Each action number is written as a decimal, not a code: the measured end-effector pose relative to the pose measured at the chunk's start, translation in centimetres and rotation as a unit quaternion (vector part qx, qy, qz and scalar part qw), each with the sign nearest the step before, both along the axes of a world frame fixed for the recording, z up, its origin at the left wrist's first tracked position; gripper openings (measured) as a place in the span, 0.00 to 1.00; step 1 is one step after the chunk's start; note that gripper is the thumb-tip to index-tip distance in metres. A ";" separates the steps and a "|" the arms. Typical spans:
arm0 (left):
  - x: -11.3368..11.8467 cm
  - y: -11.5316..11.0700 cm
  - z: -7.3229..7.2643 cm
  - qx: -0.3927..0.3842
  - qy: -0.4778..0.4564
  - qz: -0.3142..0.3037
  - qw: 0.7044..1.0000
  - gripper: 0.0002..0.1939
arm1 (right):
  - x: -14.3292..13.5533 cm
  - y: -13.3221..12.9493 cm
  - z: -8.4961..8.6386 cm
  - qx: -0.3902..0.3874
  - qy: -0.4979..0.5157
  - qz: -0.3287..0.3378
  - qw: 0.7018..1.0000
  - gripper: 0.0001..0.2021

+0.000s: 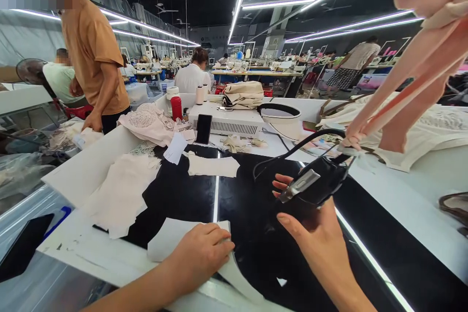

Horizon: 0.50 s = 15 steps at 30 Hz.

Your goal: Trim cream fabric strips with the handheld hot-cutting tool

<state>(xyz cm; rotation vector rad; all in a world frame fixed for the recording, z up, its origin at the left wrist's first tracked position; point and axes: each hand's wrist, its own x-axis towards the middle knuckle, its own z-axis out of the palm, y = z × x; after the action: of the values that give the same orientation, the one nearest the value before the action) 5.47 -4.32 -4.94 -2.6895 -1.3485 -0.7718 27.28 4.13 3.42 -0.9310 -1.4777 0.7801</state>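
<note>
My left hand [206, 253] presses down on a curved white piece [170, 239] at the front edge of the glossy black work surface [256, 253], its fingers curled over the piece's right side. On the right, my right hand [321, 239] holds a black tool [320, 185] with a metal plate, raised over the surface; a black cable and pink cloth strips hang at its top. A pale cut piece [214, 166] lies farther back, and a stack of cream fabric pieces [119, 195] rests to the left. A small white scrap [281, 282] lies near the front.
A phone [204, 129] leans against a white box [228, 121] at the back, near a red bottle [176, 108]. Pink cloth [413, 68] hangs at the upper right. A person in an orange shirt [97, 53] stands at the left, one hand on fabric.
</note>
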 end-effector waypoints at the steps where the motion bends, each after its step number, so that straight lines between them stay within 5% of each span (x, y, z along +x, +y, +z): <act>1: 0.1 0.1 0.0 0.004 0.000 0.000 1.000 0.07 | -1.0 -0.1 0.4 -0.002 0.022 0.004 1.000 0.28; 6: 0.4 0.5 0.1 0.040 -0.007 0.008 0.999 0.08 | -4.5 -0.2 0.5 0.010 0.059 -0.077 0.995 0.20; 15: 0.6 0.3 -1.2 0.066 0.002 0.026 0.997 0.11 | -7.3 1.3 -1.7 0.026 0.188 0.056 0.980 0.20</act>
<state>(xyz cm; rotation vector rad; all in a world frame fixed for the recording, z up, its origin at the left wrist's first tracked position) 6.06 -3.98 -6.15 -2.5431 -1.3111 -0.8208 19.94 5.42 1.73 -0.6235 -1.2180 0.9392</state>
